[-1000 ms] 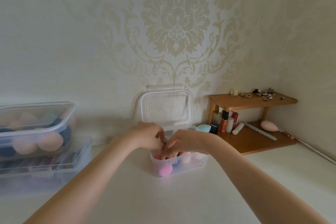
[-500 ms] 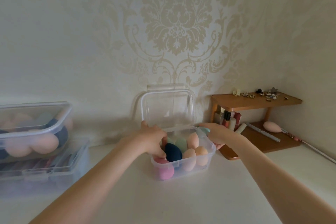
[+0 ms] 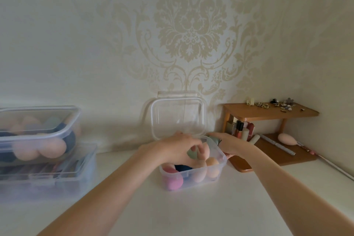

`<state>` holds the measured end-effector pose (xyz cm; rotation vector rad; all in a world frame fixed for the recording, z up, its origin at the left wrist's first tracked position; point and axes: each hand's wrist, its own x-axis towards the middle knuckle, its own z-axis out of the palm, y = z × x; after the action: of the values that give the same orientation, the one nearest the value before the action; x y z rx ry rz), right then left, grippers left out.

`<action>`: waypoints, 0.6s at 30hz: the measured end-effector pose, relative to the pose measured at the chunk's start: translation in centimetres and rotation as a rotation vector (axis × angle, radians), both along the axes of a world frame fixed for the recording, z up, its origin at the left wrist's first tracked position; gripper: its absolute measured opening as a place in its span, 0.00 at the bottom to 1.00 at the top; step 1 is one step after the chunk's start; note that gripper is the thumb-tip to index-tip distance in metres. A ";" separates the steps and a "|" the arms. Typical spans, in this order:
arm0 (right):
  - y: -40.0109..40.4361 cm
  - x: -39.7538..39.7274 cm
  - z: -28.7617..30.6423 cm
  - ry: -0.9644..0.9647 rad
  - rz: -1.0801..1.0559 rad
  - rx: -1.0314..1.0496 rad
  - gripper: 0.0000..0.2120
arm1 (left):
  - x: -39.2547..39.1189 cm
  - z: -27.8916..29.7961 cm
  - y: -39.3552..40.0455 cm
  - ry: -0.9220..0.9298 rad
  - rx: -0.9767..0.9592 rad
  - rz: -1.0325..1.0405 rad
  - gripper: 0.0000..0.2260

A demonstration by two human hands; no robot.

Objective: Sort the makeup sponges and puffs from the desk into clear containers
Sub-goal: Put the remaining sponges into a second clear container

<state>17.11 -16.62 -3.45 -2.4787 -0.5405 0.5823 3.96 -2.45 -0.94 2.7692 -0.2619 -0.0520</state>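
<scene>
Sponges [image 3: 211, 166] in container [image 3: 193, 179]; shelf [image 3: 268, 113] alongside

White counter [image 3: 191, 210]: open clear container [image 3: 193, 177] at centre back; stacked lidded containers [image 3: 38, 151] at left edge; wooden shelf [image 3: 268, 151] in right back corner.

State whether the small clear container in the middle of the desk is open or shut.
Open. The small clear container has its lid tilted up against the wall, and sponges show inside.
</scene>
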 end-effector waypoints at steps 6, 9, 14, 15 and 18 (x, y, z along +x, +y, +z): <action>-1.1 -0.2 0.6 -0.254 -0.121 0.091 0.09 | 0.6 -1.7 0.6 0.087 -0.085 0.024 0.08; -2.6 -1.9 1.6 -0.601 -0.137 0.079 0.11 | 0.8 -2.1 0.3 0.021 -0.033 0.051 0.07; -1.7 -5.5 3.7 0.184 0.021 0.730 0.11 | 1.1 -2.7 -0.1 -0.082 -0.013 0.100 0.04; -1.4 -5.7 3.9 0.359 0.098 0.728 0.12 | 1.1 -2.8 0.0 -0.096 -0.005 0.104 0.04; -0.4 -5.3 3.1 0.480 0.272 0.514 0.10 | 0.9 -3.1 0.3 -0.107 -0.068 0.143 0.07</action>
<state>11.79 -17.01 -0.31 -1.7188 -0.7258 0.9712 4.81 -2.18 -4.00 2.7182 -0.0909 0.1396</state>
